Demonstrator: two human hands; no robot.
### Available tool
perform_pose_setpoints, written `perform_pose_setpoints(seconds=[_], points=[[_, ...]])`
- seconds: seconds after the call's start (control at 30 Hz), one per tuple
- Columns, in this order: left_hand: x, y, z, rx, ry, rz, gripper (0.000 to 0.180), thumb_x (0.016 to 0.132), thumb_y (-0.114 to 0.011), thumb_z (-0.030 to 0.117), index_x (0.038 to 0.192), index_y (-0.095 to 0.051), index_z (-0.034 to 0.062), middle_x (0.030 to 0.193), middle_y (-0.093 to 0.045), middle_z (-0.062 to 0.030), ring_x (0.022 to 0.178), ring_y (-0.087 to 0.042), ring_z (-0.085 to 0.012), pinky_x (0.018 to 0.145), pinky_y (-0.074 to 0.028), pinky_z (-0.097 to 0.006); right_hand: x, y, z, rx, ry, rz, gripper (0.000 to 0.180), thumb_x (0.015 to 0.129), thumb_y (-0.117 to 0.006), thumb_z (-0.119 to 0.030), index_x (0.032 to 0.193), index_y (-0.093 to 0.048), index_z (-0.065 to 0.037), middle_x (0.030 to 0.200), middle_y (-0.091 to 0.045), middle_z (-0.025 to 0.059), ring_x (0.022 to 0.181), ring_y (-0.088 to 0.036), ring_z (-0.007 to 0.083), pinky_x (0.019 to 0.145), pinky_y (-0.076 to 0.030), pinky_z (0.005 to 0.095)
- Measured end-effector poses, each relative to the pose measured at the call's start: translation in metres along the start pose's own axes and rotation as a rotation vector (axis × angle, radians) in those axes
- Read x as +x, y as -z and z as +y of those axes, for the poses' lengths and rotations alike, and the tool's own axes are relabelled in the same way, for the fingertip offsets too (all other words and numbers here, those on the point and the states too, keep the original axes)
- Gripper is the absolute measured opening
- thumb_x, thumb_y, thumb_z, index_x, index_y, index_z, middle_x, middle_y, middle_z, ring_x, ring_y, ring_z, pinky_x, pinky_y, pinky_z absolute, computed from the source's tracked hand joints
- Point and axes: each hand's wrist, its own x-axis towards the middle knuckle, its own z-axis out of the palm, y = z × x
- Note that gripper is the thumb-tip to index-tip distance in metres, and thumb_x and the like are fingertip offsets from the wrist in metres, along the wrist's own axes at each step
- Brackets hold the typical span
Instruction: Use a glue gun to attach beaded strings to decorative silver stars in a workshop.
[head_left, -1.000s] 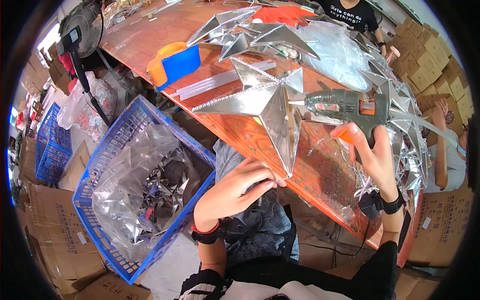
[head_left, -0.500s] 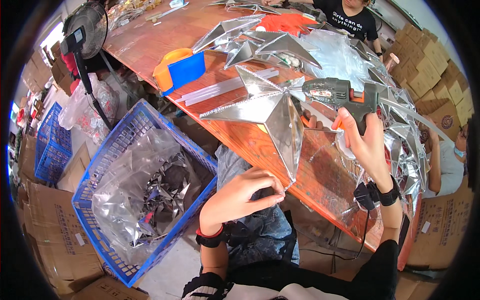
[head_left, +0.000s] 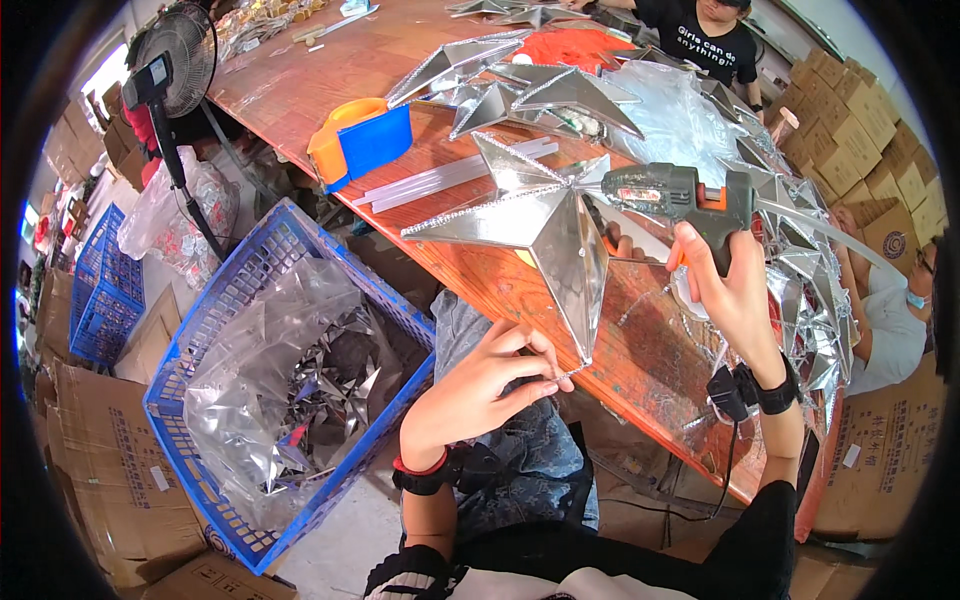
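Note:
A mirror-like silver star [head_left: 568,262] lies on the near edge of the table, its lower point jutting past the edge. Silver beaded trim [head_left: 470,222] runs along some of its ridges. My left hand [head_left: 490,385] is closed in a pinch on the loose end of the beaded trim, just beside that lower point. In my right hand [head_left: 735,285] is a dark hot glue gun [head_left: 660,188], its nozzle at the star's centre and a clear glue stick [head_left: 825,232] trailing from its back. Fingertips [head_left: 622,245] show beyond the star under the gun; whose they are I cannot tell.
Clear glue sticks [head_left: 455,178] and an orange and blue holder [head_left: 362,140] lie beyond the star. More silver stars [head_left: 575,92] cover the far and right table. A blue crate [head_left: 165,400] with bagged silver pieces stands at left. Two people sit across and at right.
My left hand has shifted slightly, its fingers lifting a little while still pinching the trim. The glue gun has dipped slightly; the star has barely moved.

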Motion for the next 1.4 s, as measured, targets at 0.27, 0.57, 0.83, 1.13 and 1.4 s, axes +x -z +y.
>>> perform_pose_setpoints(seconds=[0.27,0.57,0.83,1.13,1.4], points=[[0.001,0.001,0.001,-0.055,0.075,-0.008,0.012,0.086,-0.058,0.014,0.089,-0.063,0.0036,0.088,-0.061,-0.0072,0.092,-0.054,-0.0256,0.083,-0.041,-0.034,-0.002,0.003,-0.002,-0.037,-0.023,-0.025,0.035,0.093,-0.052,-0.025,0.068,-0.054,0.000,0.054,-0.051,0.0001,0.041,-0.040,0.0045,0.039,-0.030,0.0224],[-0.001,0.000,0.001,-0.182,0.176,-0.014,0.014,0.086,-0.059,0.016,0.087,-0.058,0.0012,0.085,-0.060,-0.0095,0.087,-0.056,-0.0255,0.080,-0.043,-0.035,-0.006,0.005,-0.005,-0.036,-0.036,-0.021,0.034,0.092,-0.053,-0.025,0.069,-0.056,0.000,0.056,-0.052,0.0001,0.043,-0.041,0.0047,0.041,-0.030,0.0219],[-0.004,0.001,-0.006,0.017,0.068,-0.026,0.011,0.085,-0.061,0.013,0.083,-0.062,0.0023,0.088,-0.057,-0.0057,0.093,-0.052,-0.0218,0.084,-0.040,-0.033,-0.025,0.034,-0.013,-0.072,-0.206,-0.054,0.027,0.087,-0.061,-0.025,0.095,-0.057,0.001,0.071,-0.060,0.0022,0.061,-0.050,0.0084,0.057,-0.041,0.0243],[-0.008,0.004,0.000,0.051,0.070,-0.128,0.011,0.086,-0.060,0.013,0.086,-0.065,0.0033,0.087,-0.058,-0.0059,0.088,-0.054,-0.0209,0.080,-0.043,-0.032,-0.038,0.069,0.059,-0.123,-0.299,0.207,0.030,0.088,-0.060,-0.030,0.086,-0.055,0.000,0.072,-0.049,-0.0014,0.064,-0.038,0.0043,0.055,-0.030,0.0203],[-0.031,-0.008,0.007,-0.110,0.178,-0.207,0.018,0.091,-0.052,0.015,0.092,-0.065,0.0028,0.085,-0.060,-0.0080,0.087,-0.055,-0.0223,0.079,-0.043,-0.032,-0.036,0.072,0.102,-0.172,-0.524,0.001,0.046,0.081,-0.064,-0.044,0.074,-0.059,0.001,0.058,-0.051,-0.0006,0.051,-0.047,0.0072,0.045,-0.036,0.0235]])
